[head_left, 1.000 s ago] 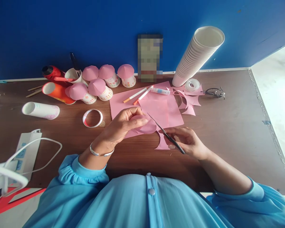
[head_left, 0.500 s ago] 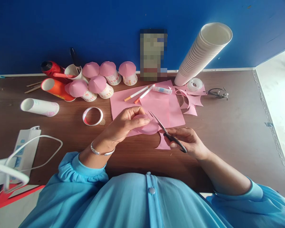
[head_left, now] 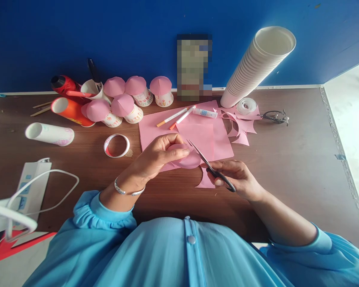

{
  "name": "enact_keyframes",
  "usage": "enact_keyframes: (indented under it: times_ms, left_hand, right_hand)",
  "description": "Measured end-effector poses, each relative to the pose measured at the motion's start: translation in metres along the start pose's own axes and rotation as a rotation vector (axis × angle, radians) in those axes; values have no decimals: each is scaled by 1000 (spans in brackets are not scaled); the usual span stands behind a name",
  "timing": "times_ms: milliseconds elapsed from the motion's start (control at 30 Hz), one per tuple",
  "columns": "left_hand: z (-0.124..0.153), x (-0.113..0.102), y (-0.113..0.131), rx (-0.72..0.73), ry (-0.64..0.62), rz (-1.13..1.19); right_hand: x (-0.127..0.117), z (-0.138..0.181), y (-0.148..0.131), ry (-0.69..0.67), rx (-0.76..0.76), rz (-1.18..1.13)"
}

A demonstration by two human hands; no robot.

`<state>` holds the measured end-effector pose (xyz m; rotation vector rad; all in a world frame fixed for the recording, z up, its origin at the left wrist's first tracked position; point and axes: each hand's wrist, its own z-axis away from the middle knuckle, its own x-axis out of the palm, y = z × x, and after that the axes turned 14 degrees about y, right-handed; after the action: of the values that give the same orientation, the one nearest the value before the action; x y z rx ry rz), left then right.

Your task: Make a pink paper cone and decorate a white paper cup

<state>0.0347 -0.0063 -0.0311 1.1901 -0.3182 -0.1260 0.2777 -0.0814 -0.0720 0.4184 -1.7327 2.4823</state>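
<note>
While your left hand (head_left: 161,155) pinches, your right hand (head_left: 235,177) grips scissors (head_left: 217,174)

Since 1 pink disc (head_left: 190,161) is clamped between your left thumb and fingers above the near edge of the pink sheets (head_left: 151,133), I'd guess that's to steady it. Just 1 pair of scissors, blades slightly apart beside it; touching, can't tell. 2 pens (head_left: 172,117) and 1 glue stick (head_left: 205,113) lie on the sheets, probably for reach. Off the sheets' far-left corner: 5 capped cups (head_left: 160,85), maybe a 6th peeking. Off the far-right: 1 cup stack (head_left: 248,73), likely nested to save room.
</note>
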Motion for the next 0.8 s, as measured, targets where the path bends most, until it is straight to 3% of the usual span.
enact_keyframes:
  times_ms: [800]
  left_hand:
    - [0,-3,-2,16,-12,7]
  right_hand:
    - [0,-1,0,-7,4,-2]
